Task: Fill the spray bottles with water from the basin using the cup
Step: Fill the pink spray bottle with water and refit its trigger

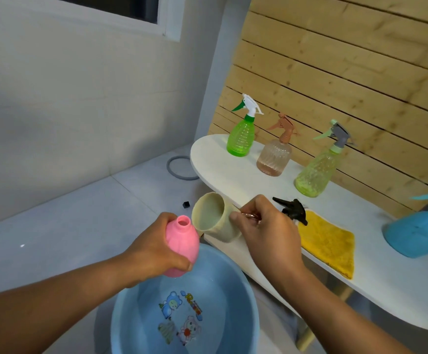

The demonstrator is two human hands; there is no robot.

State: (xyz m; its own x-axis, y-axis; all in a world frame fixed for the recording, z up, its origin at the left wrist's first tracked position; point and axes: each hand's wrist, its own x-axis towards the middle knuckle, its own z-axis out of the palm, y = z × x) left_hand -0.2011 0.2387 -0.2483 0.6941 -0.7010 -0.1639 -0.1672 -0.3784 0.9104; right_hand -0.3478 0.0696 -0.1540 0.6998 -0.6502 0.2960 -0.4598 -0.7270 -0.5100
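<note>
My left hand (151, 254) grips a pink spray bottle (182, 241) with no spray head, its open neck upward, above the blue basin (136, 315) of water. My right hand (266, 233) holds a cream cup (216, 217) by its handle, tipped on its side with the mouth facing the bottle's neck and the rim close beside it. On the white table (386, 290) stand a green bottle (241, 136), a brownish clear bottle (275, 155), a pale green bottle (319, 169) and a blue bottle (417, 233).
A black spray head (293, 209) lies on the table beside a yellow cloth (327, 245). On the grey floor lie a grey ring (173, 172) and a small black cube (186, 204). A wooden slat wall (348, 60) backs the table.
</note>
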